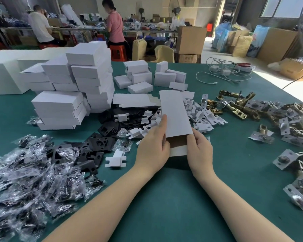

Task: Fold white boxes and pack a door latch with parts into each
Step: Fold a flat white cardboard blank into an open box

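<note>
Both hands hold 1 white box blank (174,116) above the green table (173,198), and everything else is placed from that blank. The left hand (153,147) grips its near left edge, thumb laid up along the white face and fingers curled behind. The right hand (198,149) pinches the near right corner, thumb on top and fingers underneath. The blank's near end gapes a little, showing its brown inside and a white flap hanging below.

Behind the blank lies a flat stack of unfolded blanks (135,100), and beyond that, to the left, rise stacks of folded white boxes (73,88). Just beside the blank, on both sides, lie small white card inserts (199,117). To its right sprawls a heap of brass door latches (262,109). To its left lie black plates (94,147), and further left and nearer, clear bags of dark parts (30,180). Far beyond it, 2 people (114,25) work at another bench.
</note>
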The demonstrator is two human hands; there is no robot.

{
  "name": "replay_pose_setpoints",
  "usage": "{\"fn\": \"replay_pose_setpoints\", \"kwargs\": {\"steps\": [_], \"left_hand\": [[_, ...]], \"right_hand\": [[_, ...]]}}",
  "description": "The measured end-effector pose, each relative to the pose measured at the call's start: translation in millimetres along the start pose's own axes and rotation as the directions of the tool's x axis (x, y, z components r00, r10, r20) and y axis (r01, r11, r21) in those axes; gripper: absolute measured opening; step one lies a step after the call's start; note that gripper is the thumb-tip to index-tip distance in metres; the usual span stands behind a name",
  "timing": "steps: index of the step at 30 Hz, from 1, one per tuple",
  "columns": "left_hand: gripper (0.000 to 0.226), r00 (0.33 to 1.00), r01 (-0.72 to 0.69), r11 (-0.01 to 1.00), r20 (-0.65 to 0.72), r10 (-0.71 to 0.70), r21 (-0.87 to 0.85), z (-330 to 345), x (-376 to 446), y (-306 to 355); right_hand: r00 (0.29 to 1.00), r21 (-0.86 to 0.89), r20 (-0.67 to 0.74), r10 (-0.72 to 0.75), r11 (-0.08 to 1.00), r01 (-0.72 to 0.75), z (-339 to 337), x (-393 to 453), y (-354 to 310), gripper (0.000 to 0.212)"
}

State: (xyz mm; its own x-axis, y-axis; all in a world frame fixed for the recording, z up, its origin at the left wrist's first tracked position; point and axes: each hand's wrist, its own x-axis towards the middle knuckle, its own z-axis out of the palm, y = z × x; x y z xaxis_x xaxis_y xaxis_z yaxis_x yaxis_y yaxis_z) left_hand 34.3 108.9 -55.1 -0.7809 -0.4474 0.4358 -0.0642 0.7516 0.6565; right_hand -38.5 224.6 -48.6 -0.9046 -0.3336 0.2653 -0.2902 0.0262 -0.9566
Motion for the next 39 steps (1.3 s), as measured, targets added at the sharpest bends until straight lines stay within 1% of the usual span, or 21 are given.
{"fn": "replay_pose_setpoints", "kwargs": {"steps": [3,5,6,7,8,9,11,12,15,17,19,21,23,24,26,29,31,33,35,37,39], "left_hand": [[0.073,0.998,-0.058,0.997,0.008,0.058,0.058,1,2,2],[0.08,0.999,-0.035,0.997,0.035,0.033,0.068,-1,2,2],[0.084,0.998,-0.002,1.0,0.055,0.001,0.022,-3,2,3],[0.083,0.997,0.034,0.998,0.066,-0.03,-0.055,-4,4,4],[0.074,0.997,0.068,0.986,0.057,-0.06,-0.15,-6,6,5],[0.058,0.996,0.093,0.963,0.032,-0.088,-0.254,-8,10,5],[0.019,0.987,0.132,0.873,-0.022,-0.161,-0.469,-12,16,2],[0.01,0.979,0.154,0.81,-0.026,-0.204,-0.565,-15,19,0],[0.014,0.949,0.228,0.643,0.02,-0.313,-0.731,-20,23,-2],[0.023,0.939,0.26,0.6,0.052,-0.341,-0.757,-22,25,-4],[0.039,0.942,0.289,0.566,0.124,-0.312,-0.772,-23,25,-5],[0.051,0.931,0.35,0.546,0.221,-0.289,-0.761,-23,24,-4],[0.059,0.917,0.392,0.57,0.259,-0.302,-0.722,-21,24,-1],[0.057,0.917,0.394,0.586,0.255,-0.308,-0.708,-19,23,1],[0.043,0.919,0.388,0.607,0.242,-0.311,-0.694,-18,23,2],[0.007,0.923,0.372,0.616,0.202,-0.329,-0.694,-16,22,4],[0.019,0.936,0.327,0.691,0.122,-0.33,-0.645,-15,21,5],[0.029,0.96,0.248,0.803,0.025,-0.28,-0.542,-14,19,5],[0.036,0.973,0.181,0.885,-0.055,-0.226,-0.429,-13,16,3],[0.038,0.976,0.146,0.931,-0.105,-0.191,-0.335,-13,14,0],[0.038,0.976,0.139,0.948,-0.123,-0.18,-0.286,-12,14,-1]], "right_hand": [[0.999,0.125,-0.017,0.047,0.991,-0.045,-2,2,-1,0.029],[0.998,0.154,0.0,0.06,0.986,-0.06,-5,4,0,0.029],[0.998,0.149,0.017,0.054,0.987,-0.056,-6,4,0,0.028],[0.998,0.143,0.039,0.045,0.988,-0.05,-6,4,1,0.027],[0.997,0.14,0.067,0.035,0.989,-0.044,-6,4,1,0.027],[0.994,0.148,0.101,0.028,0.988,-0.043,-5,4,2,0.026],[0.984,0.184,0.176,0.017,0.982,-0.05,-3,3,2,0.026],[0.975,0.197,0.22,0.016,0.979,-0.06,-3,3,4,0.027],[0.925,0.217,0.377,0.042,0.967,-0.133,-8,8,9,0.032],[0.907,0.232,0.41,0.102,0.95,-0.211,-10,12,8,0.034],[0.925,0.244,0.337,0.175,0.933,-0.265,-10,16,5,0.026],[0.949,0.249,0.224,0.22,0.929,-0.274,-9,16,5,0.03],[0.967,0.203,0.15,0.206,0.951,-0.235,-9,15,7,0.034],[0.976,0.162,0.128,0.179,0.967,-0.198,-9,14,8,0.036],[0.989,0.07,0.103,0.102,0.991,-0.11,-9,14,9,0.038],[0.995,0.005,0.099,0.032,0.999,-0.033,-6,13,6,0.037],[0.994,-0.003,0.108,0.024,1.0,-0.024,-4,9,5,0.04],[0.995,-0.057,0.097,0.013,0.998,-0.007,-2,6,4,0.043],[0.996,-0.137,0.094,-0.008,0.99,0.021,-2,4,3,0.043],[0.995,-0.18,0.096,-0.026,0.983,0.043,-1,4,2,0.041],[0.994,-0.202,0.105,-0.032,0.978,0.053,1,4,1,0.042]]}}
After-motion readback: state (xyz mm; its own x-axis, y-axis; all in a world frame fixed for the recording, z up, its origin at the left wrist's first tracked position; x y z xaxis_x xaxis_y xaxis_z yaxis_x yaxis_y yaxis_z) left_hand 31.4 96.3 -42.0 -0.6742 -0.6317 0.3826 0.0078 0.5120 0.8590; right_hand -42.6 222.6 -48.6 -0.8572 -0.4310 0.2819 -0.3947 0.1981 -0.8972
